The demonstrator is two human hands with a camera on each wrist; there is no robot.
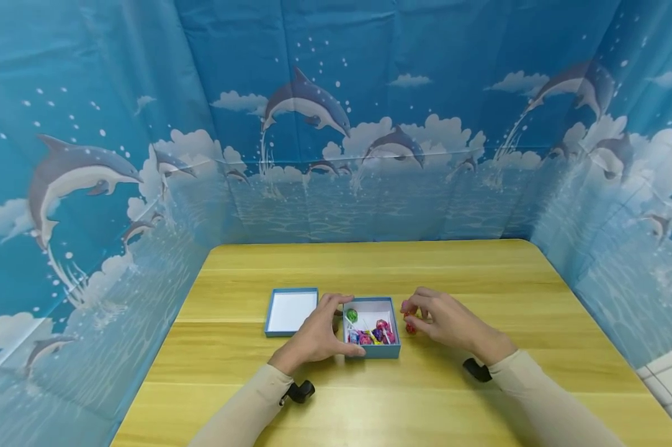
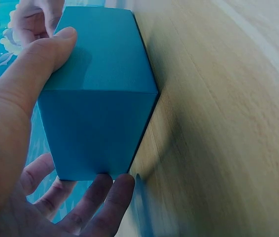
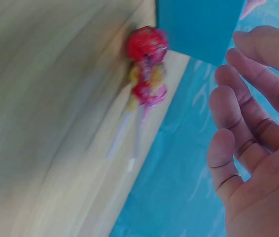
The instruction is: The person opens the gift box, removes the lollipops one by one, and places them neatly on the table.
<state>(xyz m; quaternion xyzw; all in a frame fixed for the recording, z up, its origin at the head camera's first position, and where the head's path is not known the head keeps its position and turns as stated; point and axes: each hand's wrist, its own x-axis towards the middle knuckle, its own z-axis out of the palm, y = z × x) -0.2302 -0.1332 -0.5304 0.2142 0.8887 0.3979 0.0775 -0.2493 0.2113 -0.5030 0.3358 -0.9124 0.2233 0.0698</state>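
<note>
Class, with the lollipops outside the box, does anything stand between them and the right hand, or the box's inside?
Nothing visible stands between the right hand and the lollipops. The right wall of the box separates them from its inside.

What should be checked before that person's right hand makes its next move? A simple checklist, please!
1. Box held: ok. The left hand grips the blue box, thumb on its near side.
2. Box open: ok. The lid lies to its left.
3. Room inside: ok. Bare white shows beside the lollipops inside.
4. Loose lollipops within reach: ok. They lie on the table, near the right hand.
5. Loose lollipops gripped: not ok. The right wrist view shows the fingers apart from them.
6. Exact number inside: cannot tell. They overlap.
</note>
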